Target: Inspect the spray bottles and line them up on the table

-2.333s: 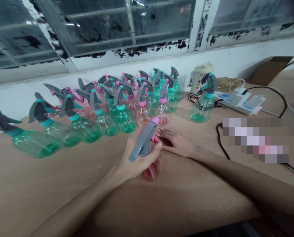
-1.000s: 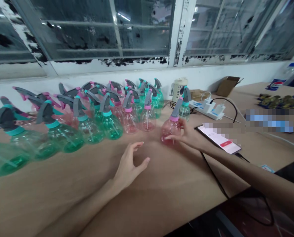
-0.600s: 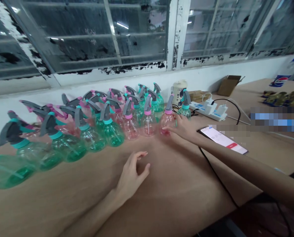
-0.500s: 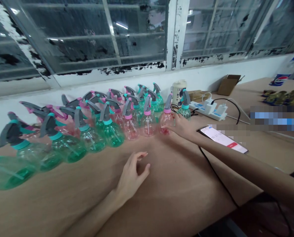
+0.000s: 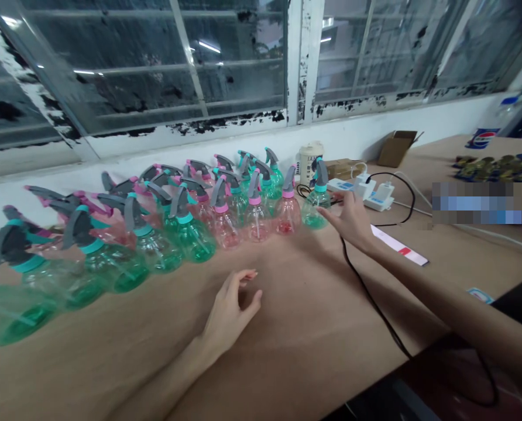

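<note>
My left hand (image 5: 232, 307) hovers low over the bare front part of the table, fingers loosely curled, thumb apart, nothing in it. My right hand (image 5: 351, 216) is just right of a green spray bottle (image 5: 315, 217) with a turquoise collar. Its thumb reaches the bottle's side and its fingers are spread; whether it touches the bottle I cannot tell. Left of that bottle stand a pink spray bottle (image 5: 287, 219) and another pale pink spray bottle (image 5: 256, 225). Several more green and pink spray bottles with grey trigger heads, such as this green spray bottle (image 5: 195, 240), crowd along the wall.
A phone (image 5: 399, 245) lies partly behind my right forearm. Behind it are a white power strip (image 5: 379, 202) with chargers, a black cable (image 5: 366, 292), a paper cup (image 5: 310, 164) and a cardboard box (image 5: 397, 149). A Pepsi bottle (image 5: 483, 137) stands far right.
My right hand has left the pink spray bottle and moved right, beside the green one. The pink bottle stands upright in the front row. My left hand has hardly moved.
</note>
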A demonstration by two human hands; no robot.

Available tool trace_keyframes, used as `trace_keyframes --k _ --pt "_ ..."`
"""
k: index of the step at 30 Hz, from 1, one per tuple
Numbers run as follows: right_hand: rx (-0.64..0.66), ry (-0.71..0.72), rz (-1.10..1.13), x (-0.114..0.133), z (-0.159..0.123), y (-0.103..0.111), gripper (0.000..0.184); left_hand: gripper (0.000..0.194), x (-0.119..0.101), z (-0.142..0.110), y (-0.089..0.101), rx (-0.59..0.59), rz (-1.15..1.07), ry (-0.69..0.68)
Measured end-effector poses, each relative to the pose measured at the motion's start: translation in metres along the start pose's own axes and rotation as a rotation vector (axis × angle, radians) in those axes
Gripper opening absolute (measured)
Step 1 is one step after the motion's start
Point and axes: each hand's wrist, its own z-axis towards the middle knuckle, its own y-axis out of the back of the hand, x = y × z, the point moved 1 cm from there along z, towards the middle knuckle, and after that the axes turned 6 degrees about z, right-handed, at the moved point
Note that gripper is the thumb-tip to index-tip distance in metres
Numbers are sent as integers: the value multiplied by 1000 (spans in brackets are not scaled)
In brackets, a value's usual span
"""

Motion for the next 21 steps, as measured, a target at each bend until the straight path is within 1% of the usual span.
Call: trace_keyframes --k 1,3,5,6,8,10,12,15,17,19,21 --pt "8 -16 42 -8 6 -1 73 25 0 0 0 3 0 6" --pt "161 -60 168 -21 16 -8 84 25 0 1 -1 9 -3 14" --pt "256 -118 241 -28 20 -17 91 26 -1 1 -1 12 -6 15" --pt "273 -147 260 -29 20 -20 91 25 -1 1 -1 11 -7 13" --pt "259 -203 269 -31 15 -23 88 25 -2 0 0 6 -7 7" --pt "238 -243 276 -31 8 -20 86 24 -3 0 0 6 -8 -3" --pt "226 -257 293 -30 0 -13 89 25 -3 0 0 10 -8 -12" --pt "231 -241 314 -24 -12 0 90 26 -3 -1 0 2 -4 -28" --pt "243 -224 312 -14 -22 9 92 26 -3 -1 0 -10 -11 -32" --pt "268 -184 320 3 -35 16 95 26 -4 -1 0 -16 -29 -32" --pt "300 -109 289 26 -51 20 93 26 -5 -2 0 -12 -49 -27"
